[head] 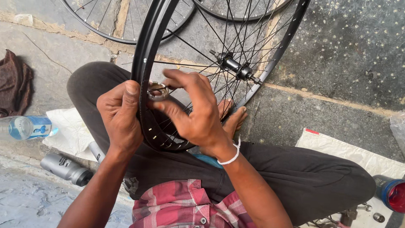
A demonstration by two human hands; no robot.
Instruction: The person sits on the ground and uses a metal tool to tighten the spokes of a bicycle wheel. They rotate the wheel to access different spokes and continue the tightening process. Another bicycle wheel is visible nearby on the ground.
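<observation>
Black wheel rim (145, 63), thin spokes; left grip (120, 116) clasping rim, right grip (192, 112) pinching round metal tool (157, 91)

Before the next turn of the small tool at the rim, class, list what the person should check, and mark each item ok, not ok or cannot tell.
1. Left hand grips the black rim: ok.
2. Right hand pinches the round metal spoke tool at the rim's inner side: ok.
3. Tool seated squarely on a nipple: cannot tell, fingers hide it.
4. Wheel steadied over the lap, hub free: ok.
5. Bare foot clear of the spokes: not ok, it lies right behind them.
</observation>
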